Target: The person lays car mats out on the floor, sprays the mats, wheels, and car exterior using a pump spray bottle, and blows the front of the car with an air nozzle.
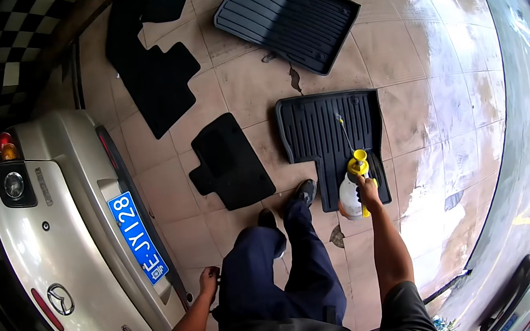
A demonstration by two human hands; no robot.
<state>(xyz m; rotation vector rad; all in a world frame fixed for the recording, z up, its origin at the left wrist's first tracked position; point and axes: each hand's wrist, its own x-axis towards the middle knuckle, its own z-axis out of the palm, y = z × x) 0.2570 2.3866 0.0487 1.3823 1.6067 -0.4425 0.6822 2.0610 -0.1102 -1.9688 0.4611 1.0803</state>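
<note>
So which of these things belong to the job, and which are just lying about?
Apparently in use:
spray bottle, in the right hand
ribbed mat below its nozzle

Apparently just nearby:
second ribbed mat
small flat mat
long flat mat
parked car

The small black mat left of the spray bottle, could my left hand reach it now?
Probably, with a bend: the left hand hangs above the floor, where the small mat lies. Nothing seems to rest on it or stand between them.
</note>
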